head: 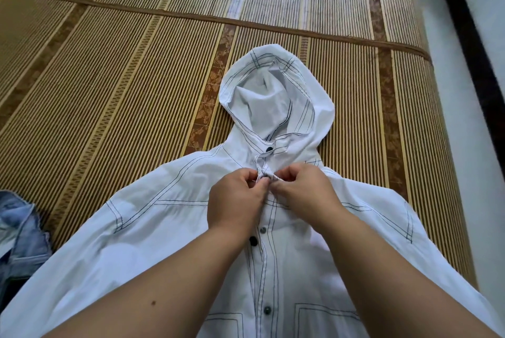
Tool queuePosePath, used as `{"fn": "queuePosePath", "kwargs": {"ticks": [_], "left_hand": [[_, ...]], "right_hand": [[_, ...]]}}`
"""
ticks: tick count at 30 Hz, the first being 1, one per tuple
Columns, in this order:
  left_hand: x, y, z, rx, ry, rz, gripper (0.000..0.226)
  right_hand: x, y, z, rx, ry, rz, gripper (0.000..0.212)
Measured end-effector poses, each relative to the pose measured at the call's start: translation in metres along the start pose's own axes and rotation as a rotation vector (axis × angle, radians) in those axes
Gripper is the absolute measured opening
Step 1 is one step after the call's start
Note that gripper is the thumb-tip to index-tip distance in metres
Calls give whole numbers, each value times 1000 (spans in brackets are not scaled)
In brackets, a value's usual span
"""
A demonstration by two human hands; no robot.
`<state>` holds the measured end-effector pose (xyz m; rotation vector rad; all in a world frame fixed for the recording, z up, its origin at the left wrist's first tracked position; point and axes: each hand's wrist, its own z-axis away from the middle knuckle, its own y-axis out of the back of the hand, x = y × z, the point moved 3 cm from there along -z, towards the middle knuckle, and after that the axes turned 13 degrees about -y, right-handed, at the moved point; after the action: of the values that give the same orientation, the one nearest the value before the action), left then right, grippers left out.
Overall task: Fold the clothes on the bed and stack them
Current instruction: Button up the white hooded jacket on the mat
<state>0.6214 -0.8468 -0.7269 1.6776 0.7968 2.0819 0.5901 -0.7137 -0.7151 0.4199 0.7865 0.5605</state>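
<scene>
Left hand (235, 195) and right hand (303, 190) pinch the placket of the white hooded jacket (169, 228) at frame centre; its long axis runs vertically, hood (276, 97) uppermost.

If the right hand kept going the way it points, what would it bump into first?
Most likely the left hand. The right hand pinches the jacket front below the neck, fingers aimed at the left hand, which pinches the same spot. They look almost touching, though depth is unclear.
</scene>
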Motion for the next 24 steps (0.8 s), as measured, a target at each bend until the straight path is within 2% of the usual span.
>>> {"fn": "queuePosePath", "kwargs": {"ticks": [7, 13, 17, 24], "left_hand": [[-2, -2, 3, -22, 10, 96, 18], [0, 1, 6, 48, -16, 109, 11], [3, 2, 6, 90, 16, 130, 10], [4, -3, 7, 48, -10, 264, 13]], "right_hand": [[-3, 1, 0, 49, 33, -42, 17], [-5, 2, 3, 163, 81, 82, 26], [-6, -2, 8, 153, 125, 108, 22], [-2, -4, 8, 122, 158, 118, 17]]}}
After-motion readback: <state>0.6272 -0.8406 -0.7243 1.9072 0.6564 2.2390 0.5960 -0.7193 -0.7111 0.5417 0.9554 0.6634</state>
